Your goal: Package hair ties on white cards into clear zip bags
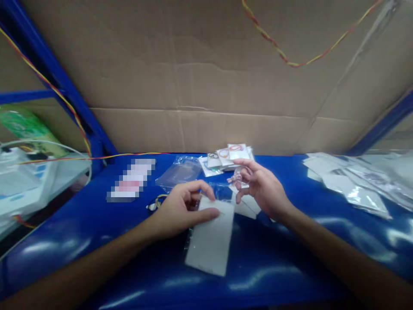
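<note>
Between the thumb and fingers of my left hand (182,209) is a white card in a clear plastic sleeve (211,241), tilted above the blue table. My right hand (266,187) is raised just to the right of the sleeve's upper end. Its index finger reaches out while the other fingers curl around a small clear, pinkish item (238,175), too blurred to name. Under that hand lie some white cards (248,207). A dark and gold loop (158,202) rests beside my left wrist, and a clear plastic bag (180,170) lies beyond it.
At the back is a pile of small packets (230,156) with loops in them. Many white packets (351,181) spread over the right side. A pixelated card (132,181) and white equipment (29,185) are on the left. Twisted wire (290,63) hangs before the cardboard wall (200,77).
</note>
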The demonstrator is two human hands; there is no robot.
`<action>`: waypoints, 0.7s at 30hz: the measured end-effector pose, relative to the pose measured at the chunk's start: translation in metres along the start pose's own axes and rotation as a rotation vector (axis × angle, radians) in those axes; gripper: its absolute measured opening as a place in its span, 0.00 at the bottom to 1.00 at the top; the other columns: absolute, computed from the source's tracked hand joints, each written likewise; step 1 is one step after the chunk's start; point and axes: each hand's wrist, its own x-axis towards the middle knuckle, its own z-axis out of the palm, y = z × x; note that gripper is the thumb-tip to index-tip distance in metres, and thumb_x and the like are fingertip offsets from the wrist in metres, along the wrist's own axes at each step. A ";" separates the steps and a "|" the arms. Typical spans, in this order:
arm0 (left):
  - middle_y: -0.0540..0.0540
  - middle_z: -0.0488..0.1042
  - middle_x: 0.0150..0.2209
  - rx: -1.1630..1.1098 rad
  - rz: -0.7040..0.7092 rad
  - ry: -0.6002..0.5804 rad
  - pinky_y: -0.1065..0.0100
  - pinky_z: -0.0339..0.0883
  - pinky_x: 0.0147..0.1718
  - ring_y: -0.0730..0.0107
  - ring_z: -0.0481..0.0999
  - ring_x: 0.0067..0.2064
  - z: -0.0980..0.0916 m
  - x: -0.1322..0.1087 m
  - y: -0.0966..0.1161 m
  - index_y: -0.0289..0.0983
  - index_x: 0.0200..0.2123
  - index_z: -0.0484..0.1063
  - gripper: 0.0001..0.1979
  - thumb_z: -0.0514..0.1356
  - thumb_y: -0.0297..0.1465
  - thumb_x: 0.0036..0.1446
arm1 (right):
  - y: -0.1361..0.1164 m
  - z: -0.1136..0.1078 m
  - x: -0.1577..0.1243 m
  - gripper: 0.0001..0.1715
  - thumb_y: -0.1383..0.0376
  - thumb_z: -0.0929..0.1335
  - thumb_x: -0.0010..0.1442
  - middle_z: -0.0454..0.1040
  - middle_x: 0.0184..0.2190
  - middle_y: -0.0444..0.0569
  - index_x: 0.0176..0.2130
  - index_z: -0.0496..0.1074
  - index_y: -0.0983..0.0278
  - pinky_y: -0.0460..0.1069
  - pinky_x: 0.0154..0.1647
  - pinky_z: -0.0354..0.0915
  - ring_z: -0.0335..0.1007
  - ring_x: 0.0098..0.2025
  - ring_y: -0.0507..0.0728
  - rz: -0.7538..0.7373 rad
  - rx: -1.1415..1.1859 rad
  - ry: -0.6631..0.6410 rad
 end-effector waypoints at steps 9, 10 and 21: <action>0.54 0.69 0.26 0.097 0.033 -0.022 0.75 0.58 0.24 0.76 0.66 0.25 0.000 -0.001 0.002 0.36 0.37 0.71 0.15 0.71 0.37 0.54 | 0.002 -0.002 -0.003 0.15 0.62 0.75 0.58 0.71 0.28 0.42 0.46 0.80 0.61 0.49 0.28 0.70 0.70 0.25 0.52 -0.142 -0.675 -0.049; 0.54 0.69 0.26 0.102 0.037 -0.018 0.75 0.58 0.24 0.76 0.66 0.25 0.000 -0.002 0.002 0.36 0.37 0.71 0.15 0.71 0.37 0.54 | 0.002 -0.003 -0.003 0.13 0.62 0.75 0.58 0.74 0.31 0.45 0.45 0.81 0.62 0.49 0.29 0.70 0.72 0.28 0.53 -0.167 -0.744 -0.068; 0.54 0.69 0.25 0.124 0.053 0.015 0.75 0.59 0.24 0.76 0.66 0.25 0.001 -0.001 0.001 0.35 0.36 0.72 0.15 0.71 0.37 0.53 | 0.006 -0.014 -0.002 0.15 0.70 0.70 0.61 0.83 0.36 0.50 0.48 0.79 0.65 0.49 0.37 0.68 0.75 0.33 0.56 -0.238 -1.178 -0.288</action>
